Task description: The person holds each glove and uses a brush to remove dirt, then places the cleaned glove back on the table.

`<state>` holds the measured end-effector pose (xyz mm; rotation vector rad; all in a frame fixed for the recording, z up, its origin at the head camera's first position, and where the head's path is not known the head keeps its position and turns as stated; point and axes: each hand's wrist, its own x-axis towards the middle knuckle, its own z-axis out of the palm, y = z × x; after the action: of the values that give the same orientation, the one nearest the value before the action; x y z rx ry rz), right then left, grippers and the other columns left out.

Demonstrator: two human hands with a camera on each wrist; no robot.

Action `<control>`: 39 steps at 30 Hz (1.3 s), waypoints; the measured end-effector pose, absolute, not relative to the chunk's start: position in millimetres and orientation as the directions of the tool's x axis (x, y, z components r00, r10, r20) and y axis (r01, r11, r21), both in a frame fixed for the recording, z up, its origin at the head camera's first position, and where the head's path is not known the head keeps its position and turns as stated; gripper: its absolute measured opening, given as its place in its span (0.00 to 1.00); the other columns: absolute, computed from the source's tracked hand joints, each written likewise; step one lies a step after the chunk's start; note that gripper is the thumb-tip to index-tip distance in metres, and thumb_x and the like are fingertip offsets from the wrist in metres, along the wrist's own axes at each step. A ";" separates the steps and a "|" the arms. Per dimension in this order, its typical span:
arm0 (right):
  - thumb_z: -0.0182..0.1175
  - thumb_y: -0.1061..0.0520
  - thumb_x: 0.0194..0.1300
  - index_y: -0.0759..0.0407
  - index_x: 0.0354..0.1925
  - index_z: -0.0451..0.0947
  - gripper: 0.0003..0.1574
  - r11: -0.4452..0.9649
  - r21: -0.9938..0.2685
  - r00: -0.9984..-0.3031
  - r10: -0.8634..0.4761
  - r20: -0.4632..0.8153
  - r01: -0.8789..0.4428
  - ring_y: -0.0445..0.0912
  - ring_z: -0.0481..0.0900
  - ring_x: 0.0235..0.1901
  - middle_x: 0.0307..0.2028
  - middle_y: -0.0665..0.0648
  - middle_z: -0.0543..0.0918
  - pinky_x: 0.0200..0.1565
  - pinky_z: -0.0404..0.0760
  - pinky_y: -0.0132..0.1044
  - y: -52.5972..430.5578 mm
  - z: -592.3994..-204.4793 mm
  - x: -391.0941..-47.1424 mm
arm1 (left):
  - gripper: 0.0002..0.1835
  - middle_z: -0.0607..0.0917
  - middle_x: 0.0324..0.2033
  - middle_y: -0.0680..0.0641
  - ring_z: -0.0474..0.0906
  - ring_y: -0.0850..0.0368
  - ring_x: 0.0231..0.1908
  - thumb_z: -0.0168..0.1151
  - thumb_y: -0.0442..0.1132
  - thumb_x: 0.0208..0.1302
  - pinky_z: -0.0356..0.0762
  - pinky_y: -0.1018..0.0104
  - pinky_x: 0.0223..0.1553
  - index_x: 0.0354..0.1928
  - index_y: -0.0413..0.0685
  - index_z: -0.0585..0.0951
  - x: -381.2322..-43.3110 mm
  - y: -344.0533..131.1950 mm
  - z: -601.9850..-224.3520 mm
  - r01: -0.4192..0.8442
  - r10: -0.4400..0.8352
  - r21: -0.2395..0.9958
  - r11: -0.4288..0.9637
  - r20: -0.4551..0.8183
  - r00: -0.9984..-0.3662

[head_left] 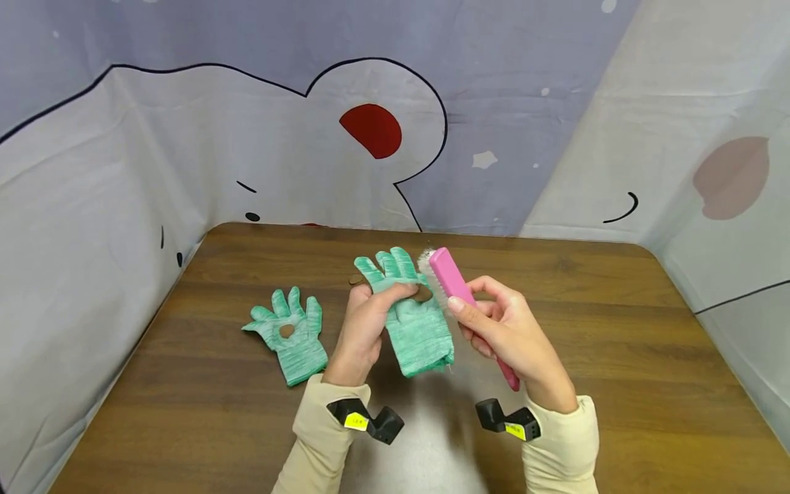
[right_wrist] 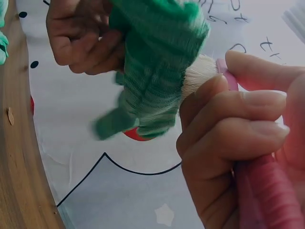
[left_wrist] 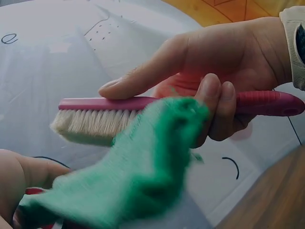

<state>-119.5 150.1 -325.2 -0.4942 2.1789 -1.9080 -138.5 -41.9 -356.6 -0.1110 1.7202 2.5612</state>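
Observation:
My left hand (head_left: pixel 360 333) grips a mottled green knit glove (head_left: pixel 421 339) above the table, its thumb lying across the palm by a brown patch (head_left: pixel 423 293). A pink-handled brush (head_left: pixel 453 278) with pale bristles is held in my right hand (head_left: pixel 512 326), thumb along its back. The bristles face the glove's right edge and appear to touch it; in the right wrist view the glove (right_wrist: pixel 157 76) partly hides them. The left wrist view shows the brush (left_wrist: pixel 90 126) side-on behind the blurred glove (left_wrist: pixel 138 176).
A second green glove (head_left: pixel 299 353) lies flat on the wooden table (head_left: pixel 204 425) to the left, with a round brown piece (head_left: pixel 286 331) on its palm. Another small brown piece (head_left: pixel 356 279) lies behind my left hand. A printed cloth (head_left: pixel 259 151) hangs around the table's back and sides.

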 end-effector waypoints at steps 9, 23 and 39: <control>0.57 0.56 0.64 0.62 0.40 0.68 0.12 0.061 -0.992 -0.941 -0.328 0.087 -0.113 0.40 0.60 0.10 0.15 0.54 0.70 0.11 0.60 0.33 149.8 -323.1 -120.3 | 0.18 0.84 0.34 0.45 0.81 0.55 0.34 0.69 0.44 0.50 0.78 0.61 0.37 0.40 0.41 0.79 -157.3 -38.4 -393.7 0.129 -0.018 0.934 -0.333 0.130 -0.991; 0.61 0.55 0.61 0.62 0.41 0.67 0.17 0.040 -0.991 -0.973 -0.201 0.116 -0.127 0.43 0.62 0.09 0.15 0.61 0.73 0.11 0.62 0.31 122.1 -327.0 -120.2 | 0.11 0.84 0.32 0.46 0.81 0.58 0.31 0.62 0.33 0.56 0.80 0.62 0.34 0.41 0.35 0.79 -137.0 -35.8 -350.8 0.172 -0.044 0.935 -0.312 0.166 -0.985; 0.62 0.57 0.60 0.61 0.42 0.66 0.17 0.054 -0.981 -0.978 -0.112 0.178 -0.184 0.44 0.65 0.08 0.14 0.64 0.74 0.10 0.64 0.33 112.9 -331.9 -116.9 | 0.18 0.81 0.45 0.47 0.77 0.54 0.48 0.59 0.33 0.61 0.75 0.60 0.49 0.53 0.39 0.72 -132.7 -35.4 -354.0 0.167 0.120 0.894 -0.415 0.236 -0.964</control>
<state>-116.9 112.9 -331.9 -0.3261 2.3191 -2.1736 -132.7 -35.4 -354.0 0.4216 1.7142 2.6328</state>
